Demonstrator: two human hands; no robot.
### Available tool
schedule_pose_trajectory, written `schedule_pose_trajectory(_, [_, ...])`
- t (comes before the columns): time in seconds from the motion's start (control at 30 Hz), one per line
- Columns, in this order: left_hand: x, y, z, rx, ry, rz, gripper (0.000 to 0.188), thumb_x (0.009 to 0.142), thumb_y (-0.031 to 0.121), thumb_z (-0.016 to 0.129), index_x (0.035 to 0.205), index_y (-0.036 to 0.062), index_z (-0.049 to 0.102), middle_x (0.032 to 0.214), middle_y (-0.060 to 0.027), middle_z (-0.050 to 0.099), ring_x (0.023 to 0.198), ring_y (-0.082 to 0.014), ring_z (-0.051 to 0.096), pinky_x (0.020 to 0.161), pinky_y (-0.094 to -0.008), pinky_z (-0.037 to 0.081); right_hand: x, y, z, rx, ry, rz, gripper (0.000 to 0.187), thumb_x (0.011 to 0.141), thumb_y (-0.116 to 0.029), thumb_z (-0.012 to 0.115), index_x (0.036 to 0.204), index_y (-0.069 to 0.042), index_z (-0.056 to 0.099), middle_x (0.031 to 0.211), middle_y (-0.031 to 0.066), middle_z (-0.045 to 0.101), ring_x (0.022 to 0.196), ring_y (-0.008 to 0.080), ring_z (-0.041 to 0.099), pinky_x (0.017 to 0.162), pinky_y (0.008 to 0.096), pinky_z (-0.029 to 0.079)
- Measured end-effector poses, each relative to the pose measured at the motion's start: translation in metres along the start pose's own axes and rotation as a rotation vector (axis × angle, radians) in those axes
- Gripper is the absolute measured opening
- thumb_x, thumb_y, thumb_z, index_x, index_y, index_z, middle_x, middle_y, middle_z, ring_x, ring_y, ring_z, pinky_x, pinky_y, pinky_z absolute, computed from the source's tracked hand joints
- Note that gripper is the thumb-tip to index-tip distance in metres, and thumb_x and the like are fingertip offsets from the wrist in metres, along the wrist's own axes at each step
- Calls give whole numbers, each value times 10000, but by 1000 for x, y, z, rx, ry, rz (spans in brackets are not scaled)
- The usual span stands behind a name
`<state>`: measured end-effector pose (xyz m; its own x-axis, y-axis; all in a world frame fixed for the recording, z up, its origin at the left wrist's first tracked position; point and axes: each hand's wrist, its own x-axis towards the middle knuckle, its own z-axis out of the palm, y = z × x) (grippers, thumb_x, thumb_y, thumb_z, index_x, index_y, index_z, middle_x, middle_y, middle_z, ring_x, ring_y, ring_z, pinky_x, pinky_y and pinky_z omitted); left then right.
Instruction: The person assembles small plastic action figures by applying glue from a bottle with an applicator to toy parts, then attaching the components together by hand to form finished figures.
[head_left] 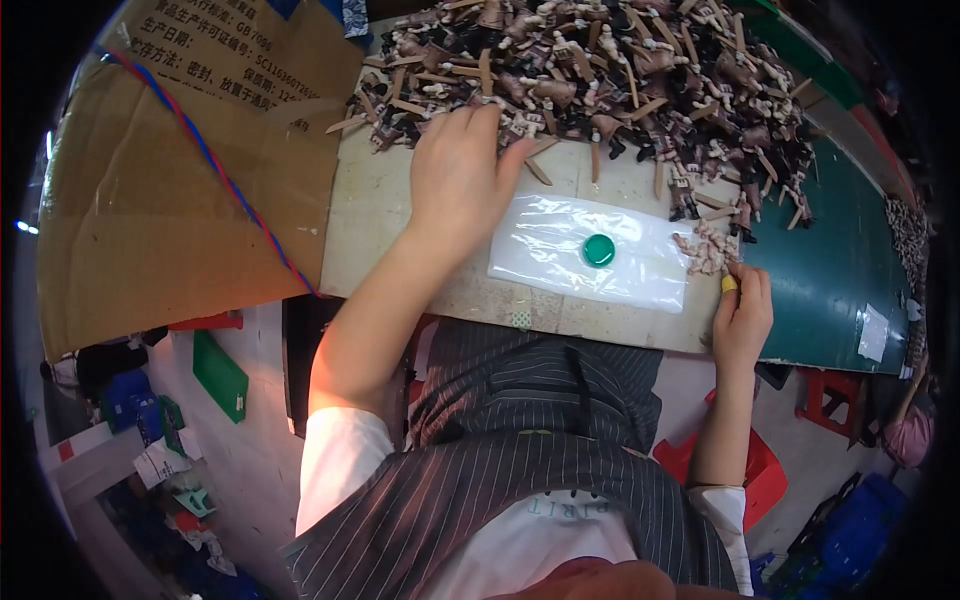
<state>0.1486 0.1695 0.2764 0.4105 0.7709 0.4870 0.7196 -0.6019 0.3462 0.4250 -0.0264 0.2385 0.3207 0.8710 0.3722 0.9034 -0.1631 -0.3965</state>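
Note:
My left hand (462, 170) rests at the near edge of a heap of small figurines (560, 85), its thumb apart from the bent fingers. The fingertips are partly hidden among the figurines, and no held thing shows. Beside a small cluster of pale plastic parts (708, 248), my right hand (745, 312) has its fingers drawn together. A yellow covering wraps one of its fingertips; what that hand pinches, if anything, is too small to make out. Between my hands, a round green cap (599, 250) sits on a clear plastic bag (540, 262) lying flat on the table.
Flat wooden sticks (486, 72) lie mixed among the figurines. A cardboard box (190, 210) with a red and blue twisted cord (215, 160) stands at the left. Green tabletop (820, 270) extends to the right. Red stools (832, 400) stand on the floor below.

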Motion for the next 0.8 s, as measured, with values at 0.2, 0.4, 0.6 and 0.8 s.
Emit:
schedule_pose_trajectory(0.2, [11, -6, 18, 147, -204, -79, 388, 721, 230, 779, 977, -25, 638, 891, -192, 642, 811, -366, 627, 716, -441, 496, -5, -27, -2, 460, 26, 137, 138, 825, 61, 554, 941, 26, 620, 902, 127, 625, 797, 211, 620, 692, 274, 495])
schedule_pose_trajectory(0.4, [-20, -16, -17, -197, -132, -255, 292, 822, 167, 701, 1007, -41, 614, 922, -155, 661, 803, -209, 638, 720, -313, 493, 5, -69, 13, 776, -154, 104, 157, 798, 93, 560, 928, 29, 620, 901, 128, 630, 806, 229, 627, 706, 294, 503])
schedule_pose_trajectory(0.6, [-79, -6, -51, -1290, -266, -748, 253, 948, 91, 549, 1157, -43, 502, 1142, -173, 633, 912, -218, 678, 739, -258, 549, 18, -85, 28, 448, -221, -222, 240, 722, 131, 548, 933, 33, 607, 900, 170, 595, 837, 344, 601, 744, 381, 489])
schedule_pose_trajectory(0.8, [-107, -14, -47, -1513, -364, -689, 428, 933, 100, 538, 1319, -58, 443, 1125, -179, 625, 1072, -263, 609, 963, -366, 431, 25, -98, 32, 220, -248, -359, 250, 706, 97, 583, 942, 24, 625, 888, 161, 589, 813, 335, 589, 708, 397, 484])
